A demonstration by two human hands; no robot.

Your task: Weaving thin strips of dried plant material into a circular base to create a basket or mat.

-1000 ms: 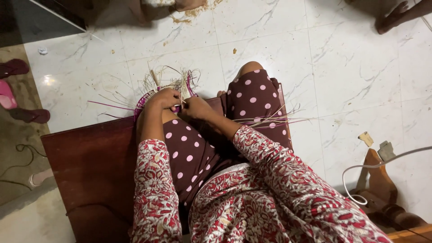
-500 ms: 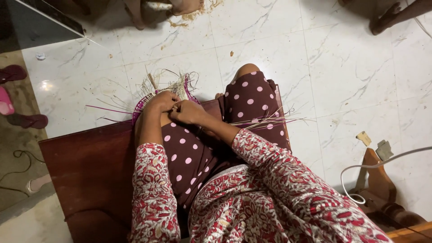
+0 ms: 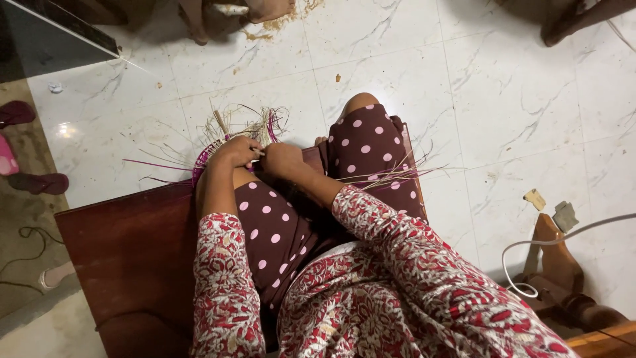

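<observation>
Both hands met at the knee, over a small woven piece (image 3: 222, 142) with a purple rim and loose straw ends fanning out beyond the fingertips. The left hand (image 3: 235, 151) was curled on the rim, fingers closed around the weave just behind those upright ends. The right hand (image 3: 279, 159) sat touching it, fingers bunched together, apparently pinching a thin pale strand that showed between the two hands; the grip itself was hidden by the knuckles. A loose bundle of straw strips (image 3: 391, 174) lay across the dotted lap, well behind the right fingers. Judging from this, a weaving stitch was in hand, the strand being tucked at the rim; the next move would call for steady tension and a firm left hold.
</observation>
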